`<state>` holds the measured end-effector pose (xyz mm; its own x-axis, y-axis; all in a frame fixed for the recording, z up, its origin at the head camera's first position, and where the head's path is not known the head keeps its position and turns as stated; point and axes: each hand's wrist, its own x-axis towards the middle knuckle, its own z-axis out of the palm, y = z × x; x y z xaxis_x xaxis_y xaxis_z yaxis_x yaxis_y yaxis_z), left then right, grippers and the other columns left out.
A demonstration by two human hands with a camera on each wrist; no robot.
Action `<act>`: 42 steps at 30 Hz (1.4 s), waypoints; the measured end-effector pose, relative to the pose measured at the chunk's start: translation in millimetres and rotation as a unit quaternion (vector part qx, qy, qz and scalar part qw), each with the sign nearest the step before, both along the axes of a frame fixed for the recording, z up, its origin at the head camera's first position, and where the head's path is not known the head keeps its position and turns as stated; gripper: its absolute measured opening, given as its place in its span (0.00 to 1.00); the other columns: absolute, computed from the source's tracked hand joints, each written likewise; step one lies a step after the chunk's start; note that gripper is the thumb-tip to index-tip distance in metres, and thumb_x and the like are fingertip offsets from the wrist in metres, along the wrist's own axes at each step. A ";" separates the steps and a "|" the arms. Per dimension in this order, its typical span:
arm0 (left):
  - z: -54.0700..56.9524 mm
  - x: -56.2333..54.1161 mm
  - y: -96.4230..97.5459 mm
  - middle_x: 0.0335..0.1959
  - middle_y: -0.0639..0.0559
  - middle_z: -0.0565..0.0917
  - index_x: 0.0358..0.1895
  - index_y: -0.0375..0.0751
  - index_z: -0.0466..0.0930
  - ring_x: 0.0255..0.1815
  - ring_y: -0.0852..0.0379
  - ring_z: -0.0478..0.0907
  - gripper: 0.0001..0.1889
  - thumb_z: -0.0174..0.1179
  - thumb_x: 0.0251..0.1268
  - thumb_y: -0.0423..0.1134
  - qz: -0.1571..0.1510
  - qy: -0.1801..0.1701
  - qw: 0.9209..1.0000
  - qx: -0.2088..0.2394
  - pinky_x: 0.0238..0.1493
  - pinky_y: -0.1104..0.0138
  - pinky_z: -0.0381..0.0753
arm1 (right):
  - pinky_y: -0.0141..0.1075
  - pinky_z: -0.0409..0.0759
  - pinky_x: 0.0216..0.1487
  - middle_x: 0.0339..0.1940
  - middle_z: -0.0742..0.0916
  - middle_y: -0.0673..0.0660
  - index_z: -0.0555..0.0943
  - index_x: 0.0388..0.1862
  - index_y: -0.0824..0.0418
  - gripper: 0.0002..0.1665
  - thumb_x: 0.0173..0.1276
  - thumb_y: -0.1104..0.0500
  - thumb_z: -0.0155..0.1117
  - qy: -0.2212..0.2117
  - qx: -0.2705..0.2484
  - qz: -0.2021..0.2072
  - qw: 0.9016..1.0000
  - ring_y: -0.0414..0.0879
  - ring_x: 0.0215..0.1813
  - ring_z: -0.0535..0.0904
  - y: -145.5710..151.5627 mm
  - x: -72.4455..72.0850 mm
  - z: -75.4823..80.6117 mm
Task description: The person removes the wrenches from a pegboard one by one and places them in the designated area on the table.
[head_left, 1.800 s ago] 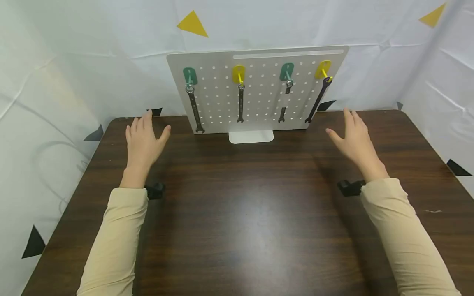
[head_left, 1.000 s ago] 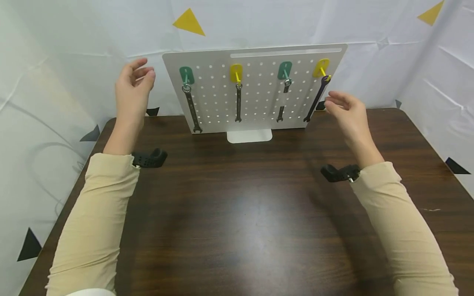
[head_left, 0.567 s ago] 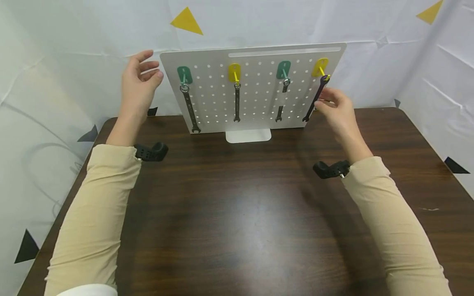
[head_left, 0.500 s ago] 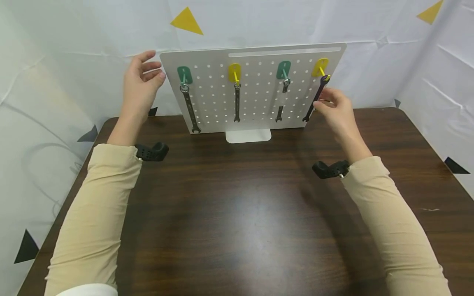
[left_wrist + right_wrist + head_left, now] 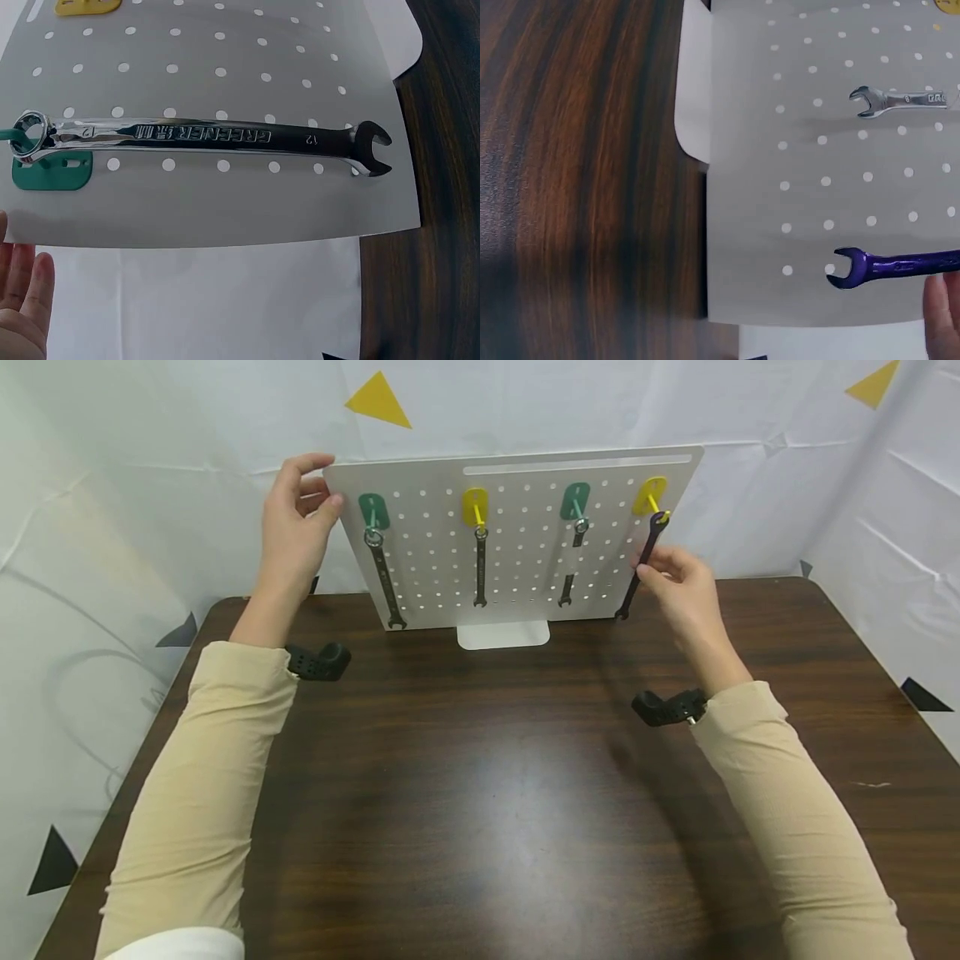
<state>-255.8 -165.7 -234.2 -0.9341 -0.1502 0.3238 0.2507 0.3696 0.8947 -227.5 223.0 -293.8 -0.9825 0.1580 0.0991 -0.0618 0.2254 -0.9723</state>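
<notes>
A grey pegboard (image 5: 525, 560) stands at the back of the table, with wrenches hanging on its green and yellow hooks. On the far-right yellow hook (image 5: 651, 497) hangs a purple combination wrench (image 5: 900, 265). My right hand (image 5: 686, 589) pinches this wrench at mid-shank, fingers behind it and thumb in front; the wrench's upper end is still at the hook. My left hand (image 5: 296, 531), fingers bent and spread from the thumb, is at the board's upper left corner. Close to it, a chrome wrench (image 5: 202, 136) marked 12 hangs from a green hook (image 5: 56, 174).
Two smaller wrenches hang between the outer ones, one on a yellow hook (image 5: 475, 508) and a silver one (image 5: 900, 100) on a green hook. A white foot (image 5: 502, 635) supports the board on the dark wooden table (image 5: 480, 777). White sheeting (image 5: 525, 402) surrounds the table.
Both hands have risen from beside the board and closed in on it. The right hand has taken hold of the purple wrench, whose lower end has swung slightly. The left has reached the corner.
</notes>
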 end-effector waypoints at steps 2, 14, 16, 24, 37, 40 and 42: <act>0.2 -0.9 0.0 0.46 0.60 0.73 0.61 0.52 0.72 0.50 0.63 0.73 0.18 0.54 0.71 0.37 0.006 0.001 1.000 -0.001 0.56 0.67 0.75 | 0.20 0.81 0.43 0.37 0.82 0.39 0.72 0.58 0.73 0.21 0.70 0.63 0.57 0.008 -0.044 0.007 0.999 0.31 0.42 0.79 0.7 1.0 -0.9; 2.7 -9.8 5.0 0.40 0.62 0.72 0.52 0.48 0.74 0.43 0.66 0.73 0.10 0.54 0.70 0.37 0.028 0.003 0.999 0.025 0.55 0.68 0.78 | 0.21 0.82 0.38 0.32 0.85 0.43 0.82 0.41 0.59 0.07 0.64 0.64 0.65 0.013 -0.133 0.022 0.991 0.33 0.35 0.83 9.1 10.6 -0.5; 2.6 -10.5 5.4 0.40 0.62 0.72 0.52 0.47 0.74 0.42 0.66 0.72 0.10 0.54 0.70 0.37 0.029 0.002 0.999 0.023 0.56 0.68 0.79 | 0.22 0.82 0.36 0.30 0.86 0.44 0.83 0.36 0.56 0.05 0.62 0.65 0.66 0.012 -0.167 0.027 0.986 0.34 0.32 0.84 10.6 12.3 0.3; 2.8 -12.4 6.2 0.39 0.62 0.72 0.49 0.46 0.74 0.40 0.67 0.72 0.09 0.55 0.68 0.38 0.032 -0.004 0.999 0.028 0.57 0.68 0.80 | 0.26 0.84 0.33 0.27 0.87 0.50 0.83 0.33 0.60 0.05 0.60 0.69 0.66 0.012 -0.244 0.061 0.968 0.39 0.30 0.85 13.8 18.3 3.6; 2.0 -13.3 6.6 0.39 0.62 0.73 0.49 0.45 0.74 0.41 0.67 0.72 0.10 0.57 0.67 0.37 0.048 -0.012 0.999 0.019 0.54 0.69 0.79 | 0.28 0.85 0.33 0.27 0.88 0.53 0.83 0.33 0.63 0.06 0.60 0.72 0.66 -0.015 -0.287 0.099 0.953 0.42 0.29 0.85 17.9 22.4 13.6; 2.0 -13.1 7.0 0.39 0.62 0.73 0.49 0.45 0.75 0.41 0.67 0.73 0.10 0.58 0.66 0.37 0.052 -0.013 0.998 0.018 0.54 0.70 0.79 | 0.28 0.84 0.31 0.27 0.88 0.54 0.83 0.33 0.63 0.06 0.60 0.72 0.65 -0.019 -0.295 0.099 0.950 0.42 0.29 0.85 18.2 22.9 16.4; 2.1 -12.8 7.0 0.38 0.62 0.73 0.49 0.44 0.75 0.41 0.67 0.73 0.10 0.58 0.66 0.37 0.056 -0.013 0.998 0.015 0.54 0.70 0.80 | 0.29 0.85 0.31 0.27 0.88 0.55 0.83 0.33 0.64 0.06 0.60 0.73 0.64 -0.020 -0.311 0.107 0.944 0.43 0.29 0.85 18.5 22.6 17.8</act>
